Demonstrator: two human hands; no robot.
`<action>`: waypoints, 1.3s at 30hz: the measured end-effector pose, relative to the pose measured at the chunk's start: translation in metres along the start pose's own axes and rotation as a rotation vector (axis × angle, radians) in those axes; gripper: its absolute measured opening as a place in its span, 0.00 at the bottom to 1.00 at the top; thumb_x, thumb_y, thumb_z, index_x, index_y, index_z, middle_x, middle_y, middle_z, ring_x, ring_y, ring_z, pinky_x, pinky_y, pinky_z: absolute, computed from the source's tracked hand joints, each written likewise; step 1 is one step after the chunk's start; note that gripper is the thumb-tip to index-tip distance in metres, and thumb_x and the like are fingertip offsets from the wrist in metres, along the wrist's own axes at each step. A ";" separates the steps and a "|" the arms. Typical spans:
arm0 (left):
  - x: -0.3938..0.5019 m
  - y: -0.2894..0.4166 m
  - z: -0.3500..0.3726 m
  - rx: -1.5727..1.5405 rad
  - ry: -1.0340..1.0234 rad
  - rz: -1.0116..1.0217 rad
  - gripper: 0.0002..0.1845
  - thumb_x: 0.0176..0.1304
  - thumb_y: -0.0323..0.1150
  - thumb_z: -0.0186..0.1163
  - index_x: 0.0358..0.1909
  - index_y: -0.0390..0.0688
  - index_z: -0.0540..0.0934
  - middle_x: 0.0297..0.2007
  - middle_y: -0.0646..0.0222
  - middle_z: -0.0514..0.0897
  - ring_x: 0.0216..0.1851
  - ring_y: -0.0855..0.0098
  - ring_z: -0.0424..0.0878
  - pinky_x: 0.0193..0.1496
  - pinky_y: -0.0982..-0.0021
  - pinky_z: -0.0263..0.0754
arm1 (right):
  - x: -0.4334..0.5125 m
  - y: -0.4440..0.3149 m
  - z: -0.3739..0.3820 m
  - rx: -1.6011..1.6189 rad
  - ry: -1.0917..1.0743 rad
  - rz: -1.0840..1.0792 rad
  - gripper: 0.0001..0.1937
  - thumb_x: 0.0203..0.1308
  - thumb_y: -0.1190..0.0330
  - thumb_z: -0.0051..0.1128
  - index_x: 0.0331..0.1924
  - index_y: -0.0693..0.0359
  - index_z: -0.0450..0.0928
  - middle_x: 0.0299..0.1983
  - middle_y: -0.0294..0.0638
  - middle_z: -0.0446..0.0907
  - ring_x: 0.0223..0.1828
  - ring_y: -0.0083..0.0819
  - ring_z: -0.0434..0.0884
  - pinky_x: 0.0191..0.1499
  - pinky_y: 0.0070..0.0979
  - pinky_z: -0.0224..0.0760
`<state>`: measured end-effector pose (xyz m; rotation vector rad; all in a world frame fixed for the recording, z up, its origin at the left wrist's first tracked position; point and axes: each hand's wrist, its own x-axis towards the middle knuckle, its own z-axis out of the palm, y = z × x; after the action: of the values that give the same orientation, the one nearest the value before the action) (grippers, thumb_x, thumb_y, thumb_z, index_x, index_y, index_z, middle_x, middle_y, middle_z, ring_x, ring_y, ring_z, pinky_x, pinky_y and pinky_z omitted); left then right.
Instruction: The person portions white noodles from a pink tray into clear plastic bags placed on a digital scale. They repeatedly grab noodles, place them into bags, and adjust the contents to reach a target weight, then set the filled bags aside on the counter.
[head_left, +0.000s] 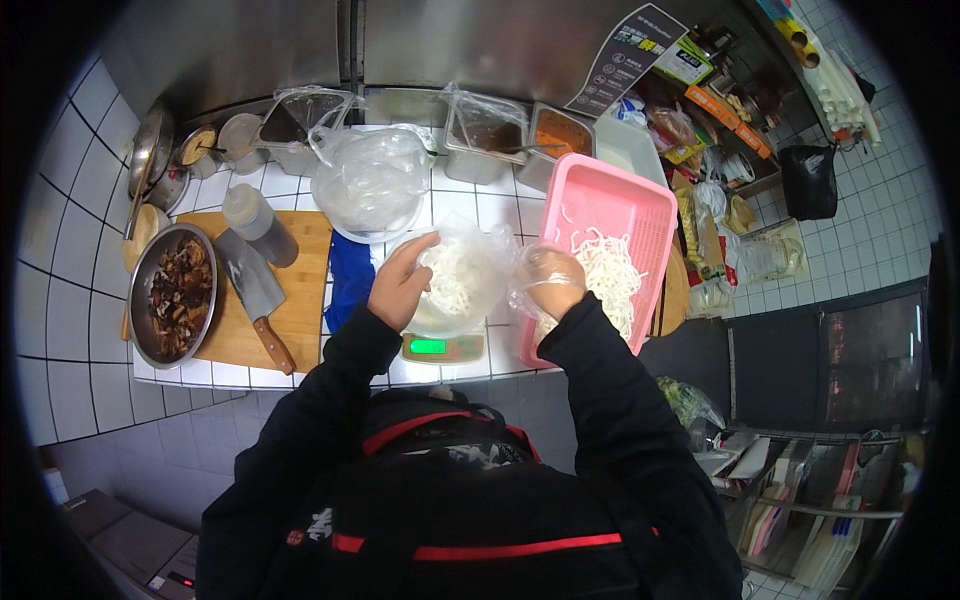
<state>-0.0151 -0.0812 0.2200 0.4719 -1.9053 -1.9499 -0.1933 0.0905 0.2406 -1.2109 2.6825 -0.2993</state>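
White noodles (451, 281) lie in a clear plastic bag on a digital kitchen scale (444, 348) with a lit green display. My left hand (403, 283) is at the left side of that bag, fingers bent and touching its edge; whether it pinches the plastic is unclear. My right hand (553, 279), covered by a clear plastic glove or bag, is over the left edge of a pink plastic basket (660, 202). More white noodles (611, 274) lie in the basket, just right of this hand. The right fingers are largely hidden.
On the left, a cutting board (311, 300) holds a cleaver (251, 277), a squeeze bottle (262, 229) and a steel bowl (211, 315) of dark brown food. Behind the scale are a bag-covered bowl (371, 184) and steel containers (480, 165). A blue cloth (349, 274) lies beside the board.
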 end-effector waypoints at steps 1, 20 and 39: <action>0.000 -0.002 0.000 -0.012 -0.004 0.041 0.25 0.53 0.21 0.47 0.56 0.36 0.70 0.51 0.60 0.73 0.32 0.76 0.73 0.38 0.78 0.69 | -0.004 0.002 -0.003 0.099 0.046 -0.014 0.11 0.48 0.62 0.57 0.29 0.62 0.79 0.34 0.50 0.80 0.37 0.49 0.79 0.40 0.38 0.71; -0.068 0.046 0.087 0.425 -0.182 0.465 0.23 0.42 0.35 0.70 0.41 0.41 0.76 0.44 0.58 0.76 0.46 0.55 0.74 0.50 0.61 0.66 | -0.079 -0.034 -0.023 2.124 0.119 -0.099 0.46 0.54 0.39 0.47 0.70 0.51 0.37 0.69 0.49 0.43 0.69 0.49 0.48 0.64 0.53 0.48; -0.079 0.006 0.151 0.324 -0.733 0.765 0.07 0.53 0.30 0.54 0.33 0.40 0.75 0.31 0.65 0.75 0.35 0.63 0.75 0.39 0.67 0.71 | -0.120 -0.003 -0.007 2.553 0.216 0.219 0.40 0.60 0.41 0.39 0.65 0.67 0.52 0.66 0.52 0.53 0.66 0.44 0.56 0.66 0.42 0.49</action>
<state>-0.0191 0.0891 0.2292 -0.9072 -2.3224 -1.3672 -0.1142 0.1799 0.2584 0.1408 0.5146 -2.3680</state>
